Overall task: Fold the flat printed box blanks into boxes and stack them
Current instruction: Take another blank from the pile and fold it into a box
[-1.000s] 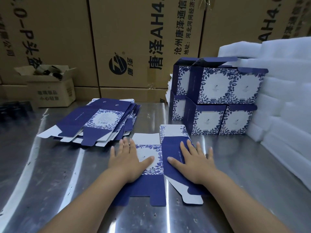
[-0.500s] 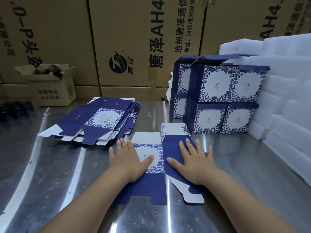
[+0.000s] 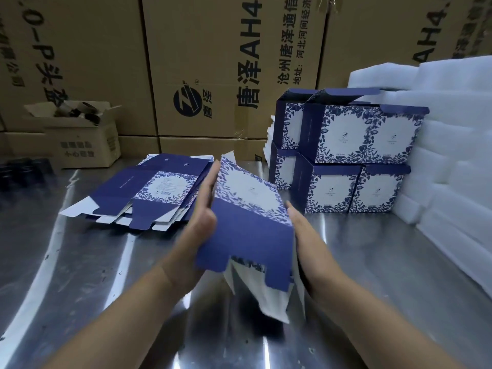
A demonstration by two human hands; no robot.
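A blue and white floral box blank (image 3: 247, 230) is lifted off the steel table (image 3: 386, 275) and tilted, its white inner flaps hanging below. It sits between my palms. My left hand (image 3: 205, 209) presses its left side with straight fingers. My right hand (image 3: 300, 235) lies against its right side, with most of its fingers hidden behind the card. A pile of flat blanks (image 3: 149, 193) lies to the left. Several folded boxes (image 3: 343, 134) stand stacked in two layers at the back right.
White foam sheets (image 3: 452, 129) are piled along the right side. Large brown cartons (image 3: 213, 62) wall off the back. A small open carton (image 3: 87, 145) with rolls in it sits at the back left.
Both hands were pressing the blank flat on the table. Now they have raised it and hold it between them, partly opened up.
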